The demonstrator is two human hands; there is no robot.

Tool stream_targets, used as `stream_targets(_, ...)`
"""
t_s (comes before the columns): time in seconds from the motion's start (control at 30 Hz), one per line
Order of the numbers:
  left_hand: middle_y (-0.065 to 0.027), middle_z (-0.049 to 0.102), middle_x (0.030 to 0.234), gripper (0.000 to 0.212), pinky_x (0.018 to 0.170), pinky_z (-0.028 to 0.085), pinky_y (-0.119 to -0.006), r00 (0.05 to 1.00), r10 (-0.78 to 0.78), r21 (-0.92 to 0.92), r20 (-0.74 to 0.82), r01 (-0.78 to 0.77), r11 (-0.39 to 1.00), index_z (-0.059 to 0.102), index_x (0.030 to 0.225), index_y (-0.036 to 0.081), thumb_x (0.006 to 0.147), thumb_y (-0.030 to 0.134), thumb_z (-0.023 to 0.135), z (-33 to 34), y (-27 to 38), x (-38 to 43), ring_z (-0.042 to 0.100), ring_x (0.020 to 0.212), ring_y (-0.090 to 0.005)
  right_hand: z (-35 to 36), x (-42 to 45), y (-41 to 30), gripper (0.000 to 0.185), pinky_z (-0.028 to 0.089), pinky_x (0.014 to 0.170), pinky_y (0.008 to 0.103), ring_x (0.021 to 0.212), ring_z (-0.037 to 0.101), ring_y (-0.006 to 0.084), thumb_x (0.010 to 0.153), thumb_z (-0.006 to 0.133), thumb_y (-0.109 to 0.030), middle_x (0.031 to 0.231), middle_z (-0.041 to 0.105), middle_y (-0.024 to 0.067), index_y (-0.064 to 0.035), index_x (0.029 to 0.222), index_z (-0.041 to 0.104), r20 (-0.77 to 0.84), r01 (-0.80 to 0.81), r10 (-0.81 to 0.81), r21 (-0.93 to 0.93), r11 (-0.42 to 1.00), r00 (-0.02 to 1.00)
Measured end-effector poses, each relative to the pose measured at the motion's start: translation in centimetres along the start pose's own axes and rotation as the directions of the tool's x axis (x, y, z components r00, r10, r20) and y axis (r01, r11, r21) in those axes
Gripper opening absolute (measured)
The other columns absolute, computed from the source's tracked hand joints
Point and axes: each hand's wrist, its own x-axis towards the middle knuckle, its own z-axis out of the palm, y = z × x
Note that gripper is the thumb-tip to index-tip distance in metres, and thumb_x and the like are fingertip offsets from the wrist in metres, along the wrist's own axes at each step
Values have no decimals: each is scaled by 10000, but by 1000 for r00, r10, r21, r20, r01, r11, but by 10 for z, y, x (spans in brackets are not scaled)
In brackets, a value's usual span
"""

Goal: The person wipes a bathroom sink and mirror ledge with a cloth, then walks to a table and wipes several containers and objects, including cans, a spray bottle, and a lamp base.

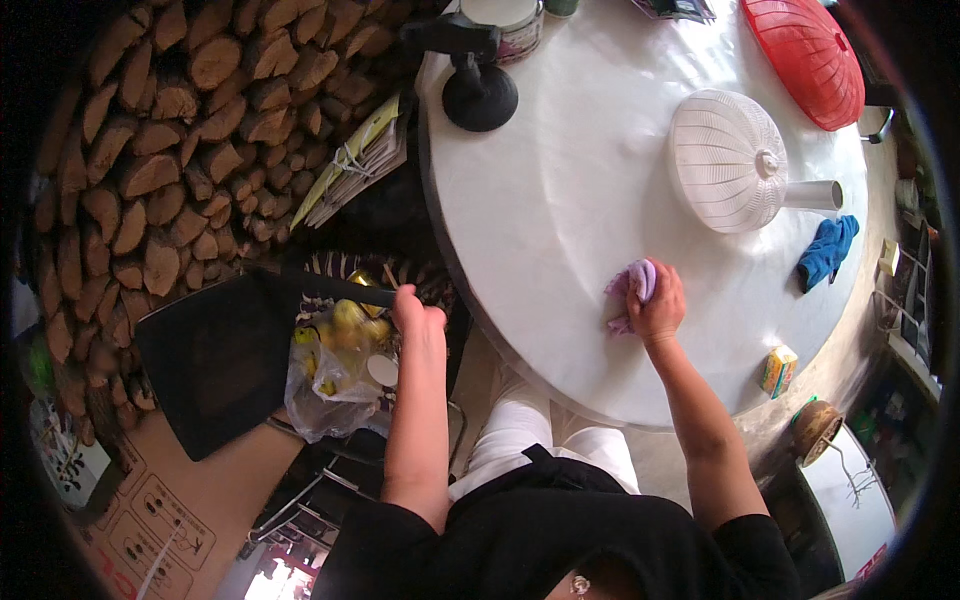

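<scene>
My right hand (660, 304) grips a bunched purple cloth (632, 289) and presses it on the white round table (540, 247), near its front part. Part of the cloth sticks out past the fingers on the left. Off the table's left edge, my left hand (418, 313) is at the end of a black bar (337, 285) beside a dark chair. Its fingers are mostly turned away, so whether it grips the bar is unclear. Below that bar, a clear plastic bag (330, 397) with yellow fruit (349, 322) lies on the chair seat.
On the table stand a white domed food cover (724, 161), a white cylinder (817, 196), a red food cover (814, 60), a blue cloth (825, 251), a yellow packet (779, 371), a black stand (480, 97) and a jar (517, 30). Stacked firewood (202, 135) and tied papers (352, 165) line the left.
</scene>
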Motion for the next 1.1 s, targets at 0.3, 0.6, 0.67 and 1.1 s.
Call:
stream_targets(0.3, -217, 366, 1496, 710, 1132, 298, -361, -125, 685, -337, 718, -923, 185, 188, 1489, -11, 911, 29, 597, 198, 38, -137, 377, 1382, -277, 1, -3, 1, 483, 505, 835, 401, 1003, 591, 319, 736, 708, -241, 1072, 609, 83, -157, 1192, 572, 1, -19, 19, 48, 999, 1000)
stream_targets(0.6, -45, 655, 1028, 94, 783, 465, -247, -104, 473, -271, 875, -914, 301, 602, 1018, 25, 984, 75, 531, 114, -26, -194, 539, 809, -93, -20, 1, 14, 481, 493, 875, 384, 1050, 594, 329, 830, 704, -307, 1068, 625, 103, -94, 1233, 550, 54, -41, 33, 153, 987, 998)
stream_targets(0.67, -77, 647, 1078, 111, 879, 464, -266, -136, 386, -304, 912, -857, 417, 578, 1074, 19, 977, 36, 527, 67, -64, -211, 595, 941, -127, -28, 6, 22, 484, 487, 892, 373, 1063, 595, 330, 844, 698, -291, 1080, 624, 117, -77, 1248, 540, 168, -216, 158, 418, 882, 973)
stream_targets(1.1, -92, 633, 1071, 137, 927, 479, -316, -210, 297, -268, 931, -949, 169, 582, 1080, -20, 955, 34, 569, 25, -162, -202, 608, 1030, -194, -10, 10, -8, 508, 487, 934, 401, 1108, 507, 323, 739, 669, -63, 1273, 541, 69, -202, 1227, 634, -78, 174, -158, 297, 939, 984)
